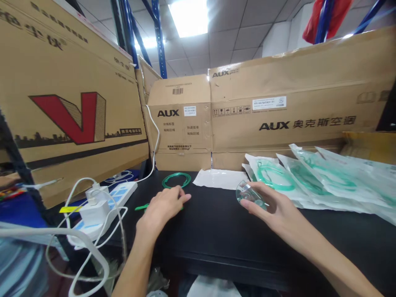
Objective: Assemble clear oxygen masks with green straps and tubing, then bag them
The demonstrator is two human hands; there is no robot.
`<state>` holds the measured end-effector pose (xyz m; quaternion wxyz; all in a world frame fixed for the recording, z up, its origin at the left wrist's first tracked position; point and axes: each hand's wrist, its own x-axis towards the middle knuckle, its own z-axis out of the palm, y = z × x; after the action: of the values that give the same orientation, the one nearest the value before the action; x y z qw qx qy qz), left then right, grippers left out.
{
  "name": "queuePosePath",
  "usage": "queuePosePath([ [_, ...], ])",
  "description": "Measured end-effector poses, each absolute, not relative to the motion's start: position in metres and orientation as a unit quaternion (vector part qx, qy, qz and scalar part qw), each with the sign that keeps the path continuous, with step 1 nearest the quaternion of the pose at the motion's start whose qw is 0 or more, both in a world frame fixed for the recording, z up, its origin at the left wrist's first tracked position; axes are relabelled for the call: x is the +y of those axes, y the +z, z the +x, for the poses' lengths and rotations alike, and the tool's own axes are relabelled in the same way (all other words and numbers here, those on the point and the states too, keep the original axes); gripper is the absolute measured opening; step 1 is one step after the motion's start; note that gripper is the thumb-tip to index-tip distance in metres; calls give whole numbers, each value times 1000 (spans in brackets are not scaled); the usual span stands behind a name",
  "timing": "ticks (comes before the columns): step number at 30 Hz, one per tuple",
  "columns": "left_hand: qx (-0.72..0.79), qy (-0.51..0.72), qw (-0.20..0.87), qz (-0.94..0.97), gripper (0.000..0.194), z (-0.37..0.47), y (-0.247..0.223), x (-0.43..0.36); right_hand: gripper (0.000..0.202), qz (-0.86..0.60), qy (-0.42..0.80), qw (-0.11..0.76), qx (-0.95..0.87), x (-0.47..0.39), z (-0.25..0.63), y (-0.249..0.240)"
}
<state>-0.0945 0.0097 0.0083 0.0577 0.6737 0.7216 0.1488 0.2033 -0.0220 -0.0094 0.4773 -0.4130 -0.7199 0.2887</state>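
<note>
On the black table (204, 222), a coiled green tube (168, 180) lies just beyond my left hand (162, 208). That hand is palm down over the table, its fingers bent and partly hidden, and a bright green item (141, 207) sticks out on its left side. Whether the hand grips anything does not show. My right hand (267, 202) holds a clear plastic cup-like piece (246, 194) between thumb and fingers, above the table. A flat white pouch (220, 179) lies behind and between the hands.
Several white pouches with green tubing (275, 175) are spread along the right. A white power strip (122, 194) with plugs and looping white cables stands at the left. Cardboard panels (182, 136) wall the back, and a large box (71, 103) rises at the left.
</note>
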Motion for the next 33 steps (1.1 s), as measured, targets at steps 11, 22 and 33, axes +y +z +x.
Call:
queuePosePath([
  [11,507,254,130,813,28,-64,17,5,53,-494,210,405,-740,-21,218,1],
  [22,550,156,166,803,26,-69,8,8,52,-503,165,241,-814,-12,233,-14],
  [33,629,122,121,758,29,-55,-1,11,46,-500,201,233,-809,-10,235,-19],
])
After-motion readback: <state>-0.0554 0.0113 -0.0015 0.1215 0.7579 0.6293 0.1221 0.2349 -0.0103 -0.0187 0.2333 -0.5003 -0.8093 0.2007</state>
